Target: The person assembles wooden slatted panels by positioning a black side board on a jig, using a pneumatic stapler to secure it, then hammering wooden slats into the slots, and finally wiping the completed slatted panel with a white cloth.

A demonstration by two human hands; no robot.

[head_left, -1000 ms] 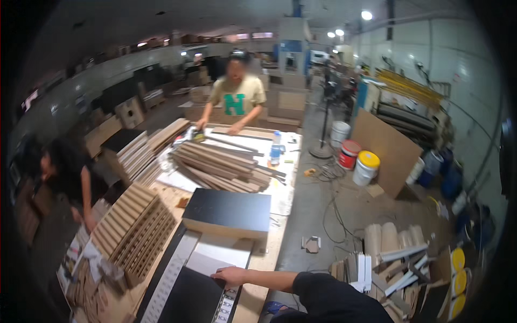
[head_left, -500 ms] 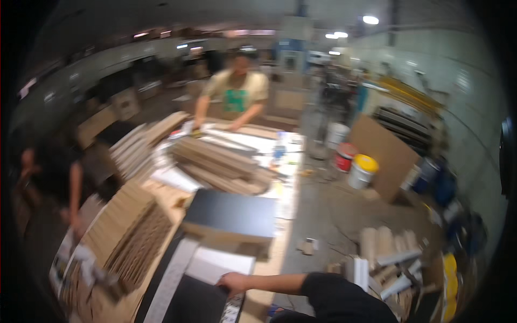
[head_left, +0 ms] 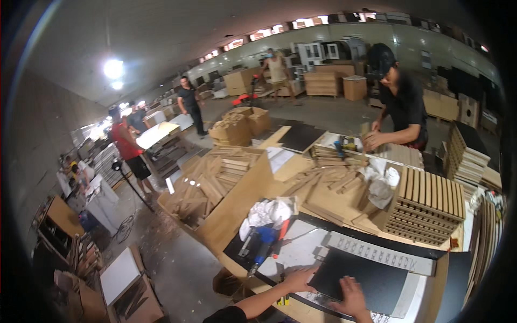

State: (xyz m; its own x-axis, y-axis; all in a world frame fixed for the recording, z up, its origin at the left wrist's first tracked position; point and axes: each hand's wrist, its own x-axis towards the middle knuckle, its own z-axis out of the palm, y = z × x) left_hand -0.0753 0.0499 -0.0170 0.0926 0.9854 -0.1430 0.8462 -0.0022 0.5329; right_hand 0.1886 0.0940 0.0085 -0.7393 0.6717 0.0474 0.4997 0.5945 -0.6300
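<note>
A flat black panel point(head_left: 366, 274) lies on the worktable in front of me, over a white sheet with a printed strip along its far side. At the panel's left edge rests my left hand point(head_left: 300, 280), fingers stretched out and holding nothing. My right hand point(head_left: 351, 297) is over the near edge of the panel, fingers spread; whether its palm presses on the surface is hard to tell. Left of the panel lie a blue nail gun point(head_left: 265, 241), an orange-handled tool point(head_left: 283, 230) and crumpled white plastic point(head_left: 269, 214).
Slotted wooden pieces point(head_left: 428, 207) are stacked at the panel's far right. A large box of wood strips point(head_left: 215, 180) stands beyond the tools on the left. A co-worker in black point(head_left: 401, 105) handles pieces across the table. More people stand farther back. Cartons point(head_left: 132, 296) sit on the floor at left.
My view has swung left across the workshop. Before, only one hand showed, on the black panel's edge; now both hands are at the panel.
</note>
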